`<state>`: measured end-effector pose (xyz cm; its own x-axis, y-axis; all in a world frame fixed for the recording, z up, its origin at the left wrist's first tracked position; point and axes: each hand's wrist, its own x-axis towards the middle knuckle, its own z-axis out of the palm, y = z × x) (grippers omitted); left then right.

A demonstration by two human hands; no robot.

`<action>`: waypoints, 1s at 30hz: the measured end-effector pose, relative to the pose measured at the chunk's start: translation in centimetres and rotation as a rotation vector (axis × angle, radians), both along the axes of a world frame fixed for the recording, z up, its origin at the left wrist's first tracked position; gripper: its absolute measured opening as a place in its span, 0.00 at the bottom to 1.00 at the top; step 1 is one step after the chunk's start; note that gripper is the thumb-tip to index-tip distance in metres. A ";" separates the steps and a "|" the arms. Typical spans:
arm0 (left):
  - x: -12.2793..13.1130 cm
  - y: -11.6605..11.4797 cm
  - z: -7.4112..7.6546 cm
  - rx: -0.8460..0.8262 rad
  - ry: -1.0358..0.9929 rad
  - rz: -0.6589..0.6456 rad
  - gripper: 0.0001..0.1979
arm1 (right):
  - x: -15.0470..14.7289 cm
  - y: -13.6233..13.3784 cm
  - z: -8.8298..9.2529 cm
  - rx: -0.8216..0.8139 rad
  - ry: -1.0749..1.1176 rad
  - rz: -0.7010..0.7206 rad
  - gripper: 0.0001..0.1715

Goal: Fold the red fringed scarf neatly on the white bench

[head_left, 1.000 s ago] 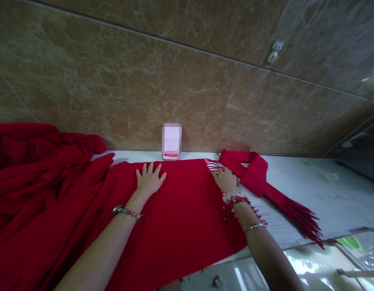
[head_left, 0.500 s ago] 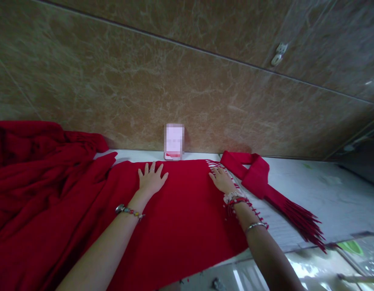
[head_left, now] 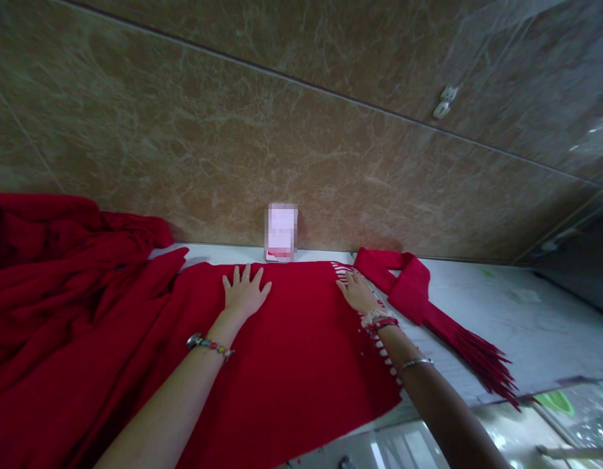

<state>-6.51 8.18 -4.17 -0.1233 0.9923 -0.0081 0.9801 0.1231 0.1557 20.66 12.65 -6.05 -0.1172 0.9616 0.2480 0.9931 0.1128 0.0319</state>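
Observation:
A wide red cloth (head_left: 301, 352) with a fringed right edge lies spread over a white counter (head_left: 472, 306). My left hand (head_left: 245, 291) rests flat on its upper part, fingers spread. Over at the fringed edge, my right hand (head_left: 357, 291) lies with its fingers stretched out, touching the cloth and the fringe (head_left: 341, 269). Neither hand grips anything. To the left the red fabric continues in a heap of loose folds (head_left: 61, 286). Right of my right hand is a folded red scarf (head_left: 411, 290), its long tassels pointing toward the counter's front edge.
A phone-like object (head_left: 281, 231) with a blurred face leans against the brown marbled wall (head_left: 233, 143) behind the cloth. Higher on that wall, at the right, is a small white fitting (head_left: 446, 102). Below the counter's front right edge shows a green item (head_left: 555, 402).
The view has shifted slightly. My right forearm sits a little farther right and lower, showing more of the white fringe beside it. Both hands stay flat on the cloth.

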 end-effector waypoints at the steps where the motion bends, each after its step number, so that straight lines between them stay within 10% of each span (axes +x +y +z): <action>1: 0.0 0.0 0.0 0.001 -0.002 -0.001 0.28 | 0.5 0.0 0.5 0.013 -0.012 -0.004 0.26; 7: 0.5 -0.2 0.0 0.109 0.004 -0.019 0.26 | 4.9 -0.2 3.1 0.036 -0.064 -0.061 0.27; 14: 2.5 -0.8 0.1 0.055 0.020 -0.317 0.25 | 8.4 -0.8 1.5 -0.139 -0.131 -0.128 0.27; 20: 2.6 -0.6 -0.4 0.032 0.065 -0.304 0.24 | 9.9 0.7 1.1 -0.137 -0.104 -0.166 0.27; 30: 7.6 2.7 1.0 0.118 0.022 -0.548 0.24 | 7.2 1.1 2.3 -0.033 -0.047 -0.035 0.26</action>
<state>1.05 10.92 -3.19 0.4121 0.9052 0.1034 0.8989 -0.4225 0.1162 27.90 13.77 -3.77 -0.0942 0.9728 0.2115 0.9940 0.0800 0.0752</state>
